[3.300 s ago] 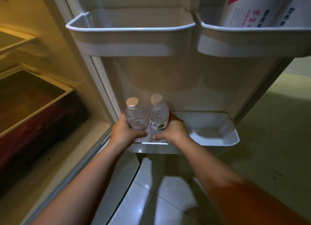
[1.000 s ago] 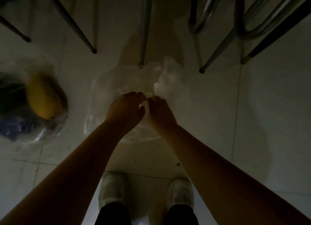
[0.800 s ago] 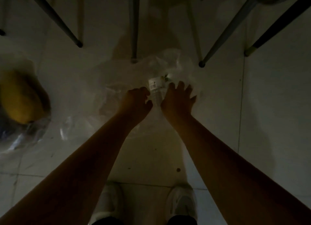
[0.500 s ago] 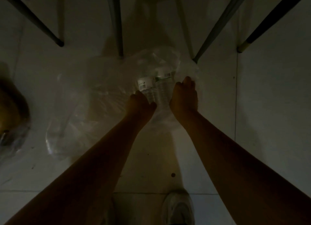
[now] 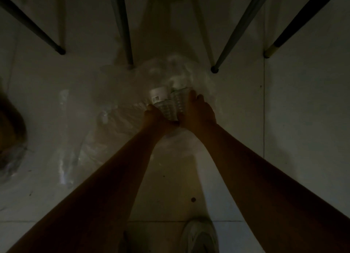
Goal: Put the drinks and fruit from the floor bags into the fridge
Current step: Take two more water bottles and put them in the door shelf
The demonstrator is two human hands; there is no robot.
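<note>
Two clear water bottles lie side by side in a clear plastic bag (image 5: pixel 117 124) on the dim floor. The left bottle (image 5: pixel 160 99) shows a white label with a barcode. The right bottle (image 5: pixel 179 101) has a green-edged label. My left hand (image 5: pixel 154 116) is closed on the left bottle's lower end. My right hand (image 5: pixel 197 112) wraps the right bottle from the right side. Both bottle tops point away from me, under the crumpled bag.
Several thin metal chair legs (image 5: pixel 215 69) stand on the tiled floor just beyond the bag. A second bag with something yellowish (image 5: pixel 11 131) lies at the far left edge. My white shoe (image 5: pixel 198 235) is at the bottom.
I went from the fridge door, where I set two bottles, to the floor bag. In the last second my hands reached in and closed on two more bottles.
</note>
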